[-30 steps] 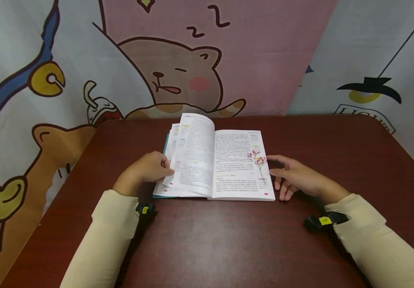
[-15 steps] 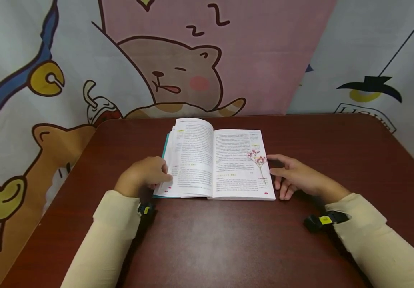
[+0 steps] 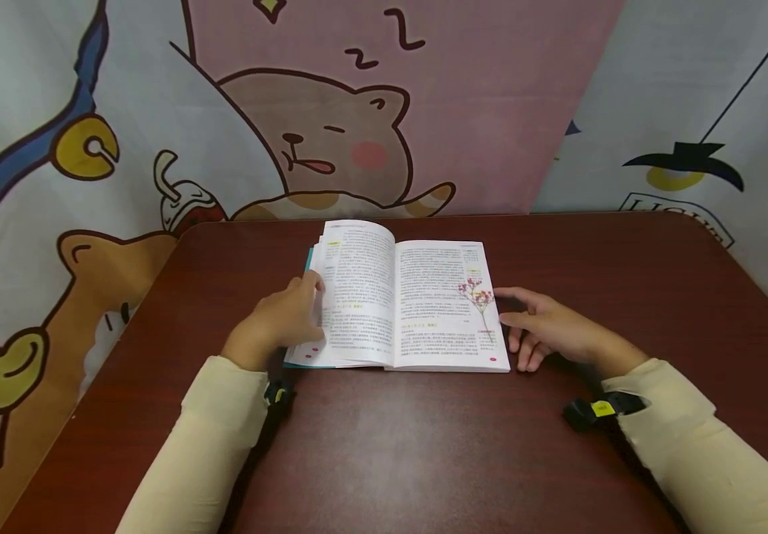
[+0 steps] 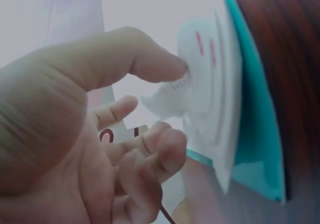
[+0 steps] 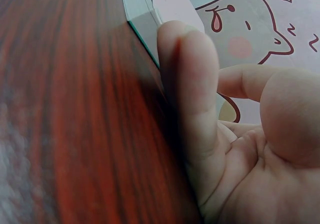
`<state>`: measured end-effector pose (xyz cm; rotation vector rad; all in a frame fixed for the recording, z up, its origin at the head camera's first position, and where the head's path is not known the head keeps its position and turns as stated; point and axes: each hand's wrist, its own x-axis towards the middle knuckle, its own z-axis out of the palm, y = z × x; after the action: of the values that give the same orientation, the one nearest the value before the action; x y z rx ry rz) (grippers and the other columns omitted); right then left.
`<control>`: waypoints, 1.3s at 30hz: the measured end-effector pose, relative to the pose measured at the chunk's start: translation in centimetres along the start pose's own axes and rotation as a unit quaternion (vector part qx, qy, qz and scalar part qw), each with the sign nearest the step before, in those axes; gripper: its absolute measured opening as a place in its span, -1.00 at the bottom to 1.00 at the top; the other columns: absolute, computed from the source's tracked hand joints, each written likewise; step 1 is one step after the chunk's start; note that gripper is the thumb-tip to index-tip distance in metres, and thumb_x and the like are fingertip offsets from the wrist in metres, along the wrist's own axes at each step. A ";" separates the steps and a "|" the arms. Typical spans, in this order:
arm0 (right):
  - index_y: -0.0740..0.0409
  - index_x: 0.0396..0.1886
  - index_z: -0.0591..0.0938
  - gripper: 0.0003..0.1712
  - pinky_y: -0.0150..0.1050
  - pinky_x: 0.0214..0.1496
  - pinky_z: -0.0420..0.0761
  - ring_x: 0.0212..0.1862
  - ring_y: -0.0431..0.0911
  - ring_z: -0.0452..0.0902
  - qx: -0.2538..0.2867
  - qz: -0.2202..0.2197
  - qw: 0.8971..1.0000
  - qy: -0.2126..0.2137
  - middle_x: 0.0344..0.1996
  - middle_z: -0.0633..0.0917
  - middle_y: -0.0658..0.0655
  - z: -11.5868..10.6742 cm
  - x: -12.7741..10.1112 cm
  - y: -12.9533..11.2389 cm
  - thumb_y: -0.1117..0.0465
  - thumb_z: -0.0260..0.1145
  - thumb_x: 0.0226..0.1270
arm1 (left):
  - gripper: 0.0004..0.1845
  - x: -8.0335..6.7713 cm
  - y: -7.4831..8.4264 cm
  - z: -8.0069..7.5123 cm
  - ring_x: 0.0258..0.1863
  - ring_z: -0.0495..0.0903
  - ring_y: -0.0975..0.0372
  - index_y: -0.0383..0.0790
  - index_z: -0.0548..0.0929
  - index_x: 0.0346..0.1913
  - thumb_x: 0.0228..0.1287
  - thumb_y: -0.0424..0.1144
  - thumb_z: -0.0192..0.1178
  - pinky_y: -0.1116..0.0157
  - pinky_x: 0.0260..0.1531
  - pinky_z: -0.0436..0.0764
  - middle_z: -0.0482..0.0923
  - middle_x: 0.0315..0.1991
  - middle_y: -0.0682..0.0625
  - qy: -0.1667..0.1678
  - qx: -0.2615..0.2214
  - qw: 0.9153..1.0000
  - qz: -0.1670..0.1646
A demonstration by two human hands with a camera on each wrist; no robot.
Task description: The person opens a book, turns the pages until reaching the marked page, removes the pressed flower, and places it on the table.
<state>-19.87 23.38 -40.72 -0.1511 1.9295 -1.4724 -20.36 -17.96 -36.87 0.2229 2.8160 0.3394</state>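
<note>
An open book (image 3: 433,304) with printed text and a pink flower picture lies on the table, its teal cover (image 4: 260,119) showing at the left. My left hand (image 3: 283,319) is at the left edge of the book. In the left wrist view its thumb touches the left pages (image 4: 200,84), and the other fingers sit apart from the thumb, loosely bent. My right hand (image 3: 550,326) rests on the table at the right edge, index finger and thumb reaching the page side, the rest loosely curled. In the right wrist view the book corner (image 5: 142,19) appears beyond the fingers.
The dark red-brown wooden table (image 3: 397,452) spreads around the book. Behind it hangs a cloth (image 3: 490,111) printed with cartoon animals. Black wrist straps (image 3: 600,410) sit by both cream sleeves.
The raised left page has come down onto the left stack. My left hand has loosened from it, its fingers spreading forward along the edge. My right hand stays put.
</note>
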 end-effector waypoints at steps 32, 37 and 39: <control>-0.06 0.63 -0.12 -0.19 -0.06 -0.48 0.71 -0.61 -0.01 0.65 -0.004 0.002 1.000 0.003 -0.51 0.58 0.18 -0.3 -0.2 -0.6 0.09 0.08 0.58 | -0.45 -1.1 4.9 1.1 0.27 0.52 -0.04 -0.05 0.43 0.43 0.39 -0.13 0.14 -0.14 0.15 0.51 0.47 0.33 -0.16 0.083 0.084 0.982 0.149; -0.14 0.63 -0.18 -0.16 -0.05 -0.46 0.71 -0.59 0.00 0.67 0.007 0.012 1.000 0.011 -0.50 0.60 0.18 -0.1 0.0 -0.4 0.08 0.08 0.58 | -0.45 -1.2 5.2 1.4 0.31 0.49 -0.04 -0.05 0.42 0.43 0.39 -0.15 0.15 -0.14 0.14 0.52 0.44 0.37 -0.14 0.066 0.062 0.984 0.155; -0.15 0.63 -0.20 -0.15 -0.05 -0.44 0.72 -0.58 0.00 0.68 0.012 0.017 1.000 0.010 -0.50 0.61 0.19 0.0 0.0 -0.3 0.07 0.08 0.59 | -0.45 -1.4 5.4 1.6 0.32 0.48 -0.03 -0.05 0.43 0.42 0.39 -0.16 0.14 -0.15 0.12 0.53 0.43 0.37 -0.15 0.063 0.058 0.983 0.163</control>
<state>-19.93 23.31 -40.48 -0.0941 1.9205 -1.4792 -17.95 -12.74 -36.62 0.7163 2.9242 0.2664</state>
